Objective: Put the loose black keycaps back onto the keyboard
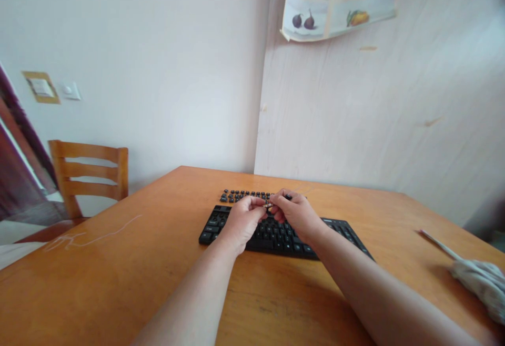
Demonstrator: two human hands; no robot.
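A black keyboard (272, 243) lies on the wooden table, with some keys gone from its upper left part. Over it, my left hand (245, 220) is closed in a pinch, its fingertips meeting those of my right hand. A tiny light and dark piece (268, 205) shows between the fingertips, too small to name. My right hand (295, 212) is also closed; a dark end (289, 197) of some slim thing sticks out above its fingers. Behind the keyboard, loose black keycaps (236, 195) stand in rows, partly hidden by my hands.
On the table (118, 262), a pale string (106, 238) lies at the left. A grey cloth (479, 283) with a thin stick (440, 244) rests at the right. A wooden chair (92, 170) stands beyond the left edge, and a wall (177, 72) rises behind.
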